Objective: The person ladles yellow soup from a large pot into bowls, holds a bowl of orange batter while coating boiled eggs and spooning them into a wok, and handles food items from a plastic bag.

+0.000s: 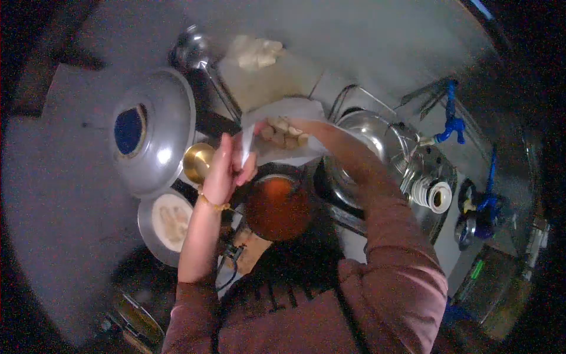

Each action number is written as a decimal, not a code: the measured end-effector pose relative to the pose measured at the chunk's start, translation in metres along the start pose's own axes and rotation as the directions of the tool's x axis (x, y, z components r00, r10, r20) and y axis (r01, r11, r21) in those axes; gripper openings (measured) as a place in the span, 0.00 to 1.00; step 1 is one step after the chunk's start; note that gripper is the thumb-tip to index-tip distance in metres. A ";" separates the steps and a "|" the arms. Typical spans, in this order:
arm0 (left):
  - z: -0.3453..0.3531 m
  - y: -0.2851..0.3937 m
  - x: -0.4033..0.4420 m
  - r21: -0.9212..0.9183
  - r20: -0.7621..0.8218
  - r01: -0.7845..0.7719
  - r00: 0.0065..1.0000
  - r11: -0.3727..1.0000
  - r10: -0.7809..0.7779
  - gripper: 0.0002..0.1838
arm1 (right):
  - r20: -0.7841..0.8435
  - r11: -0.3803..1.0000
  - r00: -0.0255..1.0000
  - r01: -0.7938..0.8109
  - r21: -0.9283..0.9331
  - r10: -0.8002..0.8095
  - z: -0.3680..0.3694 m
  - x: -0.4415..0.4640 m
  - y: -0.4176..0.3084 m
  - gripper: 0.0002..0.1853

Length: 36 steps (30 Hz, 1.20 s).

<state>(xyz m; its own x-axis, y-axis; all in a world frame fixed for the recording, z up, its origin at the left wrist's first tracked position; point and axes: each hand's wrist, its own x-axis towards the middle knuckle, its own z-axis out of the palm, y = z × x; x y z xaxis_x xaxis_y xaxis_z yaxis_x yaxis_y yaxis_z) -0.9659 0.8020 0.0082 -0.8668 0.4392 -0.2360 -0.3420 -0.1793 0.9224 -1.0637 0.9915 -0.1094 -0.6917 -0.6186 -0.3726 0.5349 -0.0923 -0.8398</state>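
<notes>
A whitish, see-through bag (pixel 286 156) is spread above the pot, with several pale brown chunks (pixel 286 138) in it. My left hand (pixel 239 165) grips the bag's left edge, fingers curled round it. From the right, my right hand (pixel 309 128) reaches to the bag's upper right side beside the chunks. Its fingers are blurred and partly hidden, so their hold does not show. Just below the bag is a dark-rimmed pot (pixel 277 209) of orange-red liquid. A gold-coloured bowl (pixel 199 162) lies close to my left wrist.
At left are a large domed metal lid (pixel 168 127) and a metal bowl (pixel 147 221) with pale contents. A long-handled metal utensil (pixel 218 82) and a pale bundle (pixel 256 53) lie at the back. On the right are a metal basin (pixel 374 130), white stacked bowls (pixel 433 194) and a blue tap (pixel 453 124).
</notes>
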 end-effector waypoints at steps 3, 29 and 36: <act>0.010 -0.006 0.015 0.065 -0.005 0.035 0.999 0.997 -0.035 0.36 | -0.044 0.999 0.999 0.018 0.030 -0.016 -0.003 -0.022 -0.007 0.17; 0.032 -0.011 0.017 0.041 -0.081 0.037 0.996 0.998 -0.033 0.32 | 0.040 0.992 0.992 -0.122 0.019 0.121 0.000 -0.027 0.019 0.19; 0.034 -0.012 0.019 0.174 -0.094 0.054 0.995 0.983 -0.038 0.31 | -0.008 0.998 0.998 -0.055 -0.024 0.055 -0.003 -0.032 0.028 0.20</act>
<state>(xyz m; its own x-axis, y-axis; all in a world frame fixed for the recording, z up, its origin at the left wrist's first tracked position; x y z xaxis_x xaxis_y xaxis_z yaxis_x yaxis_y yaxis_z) -0.9664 0.8426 0.0032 -0.8836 0.3606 -0.2985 -0.3200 0.0001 0.9474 -1.0278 1.0112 -0.1217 -0.6654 -0.6164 -0.4210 0.5602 -0.0397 -0.8274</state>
